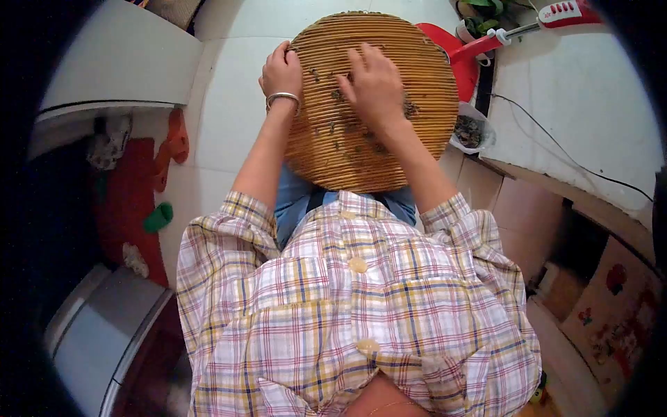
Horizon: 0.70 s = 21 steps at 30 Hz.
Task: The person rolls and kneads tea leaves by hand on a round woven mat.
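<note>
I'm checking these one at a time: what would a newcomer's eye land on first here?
Probably the round, ribbed yellow-brown tray at top centre, with dark bits scattered on it; the left hand is at its edge, the right hand over its surface. Next, the plaid shirt filling the lower middle, and the bright red object beyond the tray, upper right.

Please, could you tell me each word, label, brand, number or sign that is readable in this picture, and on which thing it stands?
No text can be read here.
Red-and-white handle, upper right: small red marks, too small to read.
Decorated panel, lower right: too blurred to tell whether any shape is writing.
Round slatted tray: no writing visible.
Plaid shirt: no writing visible.
</note>
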{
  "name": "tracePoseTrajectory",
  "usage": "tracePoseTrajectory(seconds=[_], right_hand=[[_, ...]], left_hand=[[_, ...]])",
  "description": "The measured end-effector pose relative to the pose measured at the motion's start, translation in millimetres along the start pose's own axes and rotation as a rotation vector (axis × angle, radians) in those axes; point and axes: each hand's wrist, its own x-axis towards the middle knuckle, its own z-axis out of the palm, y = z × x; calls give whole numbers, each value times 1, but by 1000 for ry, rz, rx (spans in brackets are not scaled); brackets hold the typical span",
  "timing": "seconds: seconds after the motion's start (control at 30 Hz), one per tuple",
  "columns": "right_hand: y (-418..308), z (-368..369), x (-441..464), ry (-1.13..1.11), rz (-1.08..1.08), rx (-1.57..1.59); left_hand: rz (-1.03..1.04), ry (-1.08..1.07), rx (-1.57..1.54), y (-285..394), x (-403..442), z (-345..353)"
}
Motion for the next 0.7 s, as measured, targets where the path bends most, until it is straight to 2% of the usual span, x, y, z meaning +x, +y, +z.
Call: tracePoseTrajectory(seconds=[0.07,0.1,0.17,0.23,0.3,0.37,0.43,0.47,0.5,0.57,0.63,0.7], right_hand=[[-27,9,2,-55,-188,-41],[-36,18,-4,-49,-191,-41],[-47,26,-19,-144,-337,23],[-35,23,-26,-164,-291,75],[-24,5,-32,-286,43,-225],[-24,-11,-47,-274,110,-277],[-39,-14,-73,-160,-210,-63],[-48,-6,-88,-145,-286,196],[-53,0,-90,-146,-279,193],[-56,7,-93,-200,-450,147],[-38,12,-83,-166,-427,137],[-13,9,-64,-40,-344,-147]], left_hand=[[-72,-70,-188,-7,7,2],[-68,-65,-189,-9,9,2],[-82,-83,-240,-7,9,2],[-51,-78,-192,-6,6,-1],[-25,-84,-147,-3,0,-4],[-37,-50,-63,3,-2,-4],[-25,-63,-29,0,-4,0],[-2,-41,1,0,-5,1],[25,-16,29,0,-4,1],[31,-25,0,0,-3,0],[29,-26,-26,0,-6,0],[58,3,-7,0,-6,0]])
